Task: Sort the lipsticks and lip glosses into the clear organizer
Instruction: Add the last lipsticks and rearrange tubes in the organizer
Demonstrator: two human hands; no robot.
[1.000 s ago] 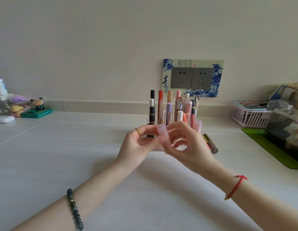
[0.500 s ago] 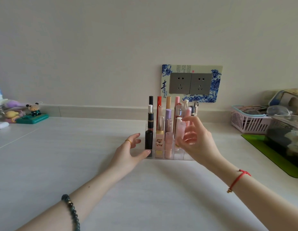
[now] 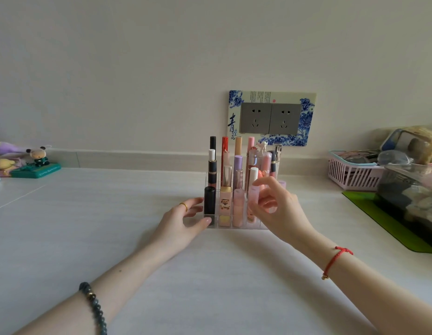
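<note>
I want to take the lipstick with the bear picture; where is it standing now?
In the head view, the bear lipstick stands in the clear organizer's front row, between the black tube on its left and a pink tube on its right.

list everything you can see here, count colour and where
clear organizer: one, transparent, centre of the counter
lipsticks and lip glosses: many, exact count unclear, black, pink, red, lilac, gold, upright in the organizer
counter: one, pale grey
socket plate: one, grey sockets in a blue and white frame, on the wall behind
pink basket: one, far right
green mat: one, right edge
clear container: one, on the mat
figurines: a few, far left, on a teal base
left hand: ring, thumb at the organizer's front left corner
right hand: red cord at the wrist, fingers at a pink tube
</note>
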